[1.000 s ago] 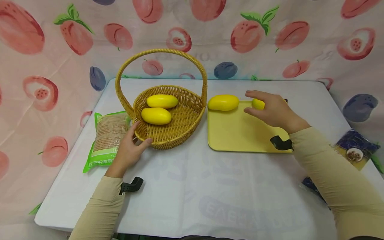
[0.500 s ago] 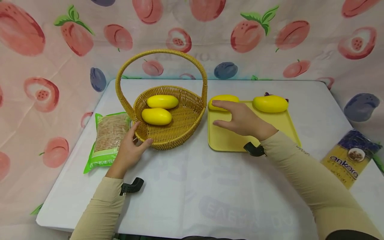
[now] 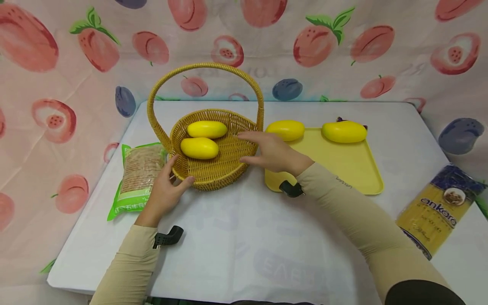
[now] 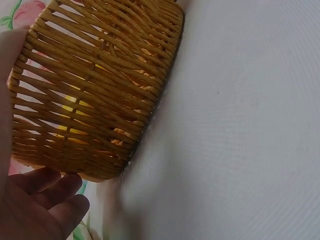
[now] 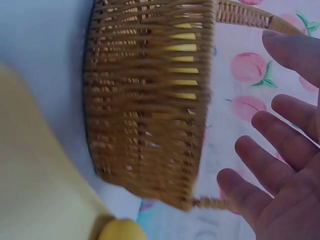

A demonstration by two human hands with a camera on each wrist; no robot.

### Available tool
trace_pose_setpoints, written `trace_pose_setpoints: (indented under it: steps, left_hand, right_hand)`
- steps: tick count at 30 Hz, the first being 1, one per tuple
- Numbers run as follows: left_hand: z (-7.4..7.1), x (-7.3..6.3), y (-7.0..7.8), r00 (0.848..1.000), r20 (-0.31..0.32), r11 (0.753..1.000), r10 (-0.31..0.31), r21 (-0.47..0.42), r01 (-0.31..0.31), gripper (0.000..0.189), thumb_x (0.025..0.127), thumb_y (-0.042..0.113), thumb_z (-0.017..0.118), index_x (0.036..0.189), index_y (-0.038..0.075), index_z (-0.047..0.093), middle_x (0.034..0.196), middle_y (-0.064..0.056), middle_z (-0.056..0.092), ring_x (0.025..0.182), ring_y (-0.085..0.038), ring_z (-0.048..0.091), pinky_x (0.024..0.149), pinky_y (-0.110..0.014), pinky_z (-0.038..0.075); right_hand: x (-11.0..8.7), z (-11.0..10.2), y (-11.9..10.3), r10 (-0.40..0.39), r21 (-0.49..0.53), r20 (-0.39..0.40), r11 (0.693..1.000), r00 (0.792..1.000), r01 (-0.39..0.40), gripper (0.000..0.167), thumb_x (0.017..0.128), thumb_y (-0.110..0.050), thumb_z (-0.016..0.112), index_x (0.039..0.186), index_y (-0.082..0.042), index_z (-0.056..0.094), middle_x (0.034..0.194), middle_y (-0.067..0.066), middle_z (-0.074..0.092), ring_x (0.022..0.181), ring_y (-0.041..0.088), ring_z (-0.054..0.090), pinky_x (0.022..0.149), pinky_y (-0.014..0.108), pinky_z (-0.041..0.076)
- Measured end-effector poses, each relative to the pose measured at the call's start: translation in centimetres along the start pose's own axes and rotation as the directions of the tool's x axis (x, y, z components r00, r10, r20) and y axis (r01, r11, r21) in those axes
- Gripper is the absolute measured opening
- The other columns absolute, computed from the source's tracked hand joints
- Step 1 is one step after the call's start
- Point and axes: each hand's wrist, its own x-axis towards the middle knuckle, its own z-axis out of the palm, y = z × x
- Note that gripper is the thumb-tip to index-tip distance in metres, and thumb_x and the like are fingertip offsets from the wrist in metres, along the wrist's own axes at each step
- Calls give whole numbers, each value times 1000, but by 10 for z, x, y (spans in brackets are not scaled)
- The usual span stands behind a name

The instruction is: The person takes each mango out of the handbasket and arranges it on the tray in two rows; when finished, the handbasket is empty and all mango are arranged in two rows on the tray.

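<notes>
In the head view a wicker basket (image 3: 228,180) with a tall arched handle holds two yellow mangoes (image 3: 207,129), lying side by side at its left. My left hand (image 3: 164,192) touches the basket's front-left rim, thumb and fingers spread apart. The left wrist view shows fingertips (image 4: 70,187) against the woven wall. Over the basket's right rim my right hand (image 3: 276,153) reaches with extended fingers and nothing in it. Behind it, one mango (image 3: 287,130) lies at the back-left edge of a yellow tray (image 3: 343,169). Another mango (image 3: 344,132) lies at the tray's back right.
A green-edged bag (image 3: 139,173) of brown food lies left of the basket, partly behind my left hand. At the table's right is an "ankara" packet (image 3: 438,212). A small dark purple thing (image 3: 339,120) shows behind the right mango. A fruit-print cloth (image 3: 259,42) hangs behind the table.
My right hand has moved left, from the right mango across the tray to the basket's right rim, carrying nothing. The packet at right has come into fuller view. My left hand stays put.
</notes>
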Motion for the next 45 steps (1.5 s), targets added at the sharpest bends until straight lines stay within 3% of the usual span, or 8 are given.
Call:
trace_pose_setpoints:
  steps: [11,17,25,32,40,45]
  left_hand:
    - [0,0,0,1000,-7,1000,-4,14,4,83,97,28,69,159,4,19,157,-27,28,140,-44,34,115,-55,31]
    - [0,-1,1,1000,-3,1000,-3,4,3,83,97,27,68,159,3,18,157,-27,28,140,-44,35,115,-54,31]
    - [1,-1,1,1000,3,1000,-3,13,3,83,97,27,68,159,4,18,158,-26,27,140,-43,35,114,-55,32]
    - [2,-1,0,1000,4,1000,5,-2,-5,82,97,24,68,159,2,18,157,-27,28,140,-43,35,115,-55,31]
    - [0,0,0,1000,1,1000,6,14,-6,83,98,29,67,159,4,19,157,-26,28,140,-43,36,114,-55,32]
    - [-1,0,0,1000,4,1000,-1,25,1,83,98,28,67,159,4,18,157,-26,27,140,-43,36,114,-55,32]
  right_hand:
    - [39,30,-9,37,79,79,996,996,-43,64,94,-31,71,147,-3,49,151,11,47,140,26,41,117,34,30]
    - [50,40,-16,89,57,143,994,986,-98,66,95,-33,71,150,-8,46,154,7,43,143,24,35,119,34,27]
    - [63,46,-29,115,6,144,993,983,-117,67,94,-36,71,150,-10,46,152,5,47,139,23,42,117,35,29]
    - [76,52,-24,142,22,141,989,980,-146,64,95,-36,71,150,-12,47,148,3,51,136,23,45,115,35,33]
    - [87,61,-20,149,-85,202,987,968,-135,66,98,-39,65,154,-15,41,162,2,30,147,23,29,120,38,23]
    - [92,64,-20,158,-117,233,984,960,-133,68,98,-39,65,156,-17,37,161,1,32,146,20,29,121,36,22]
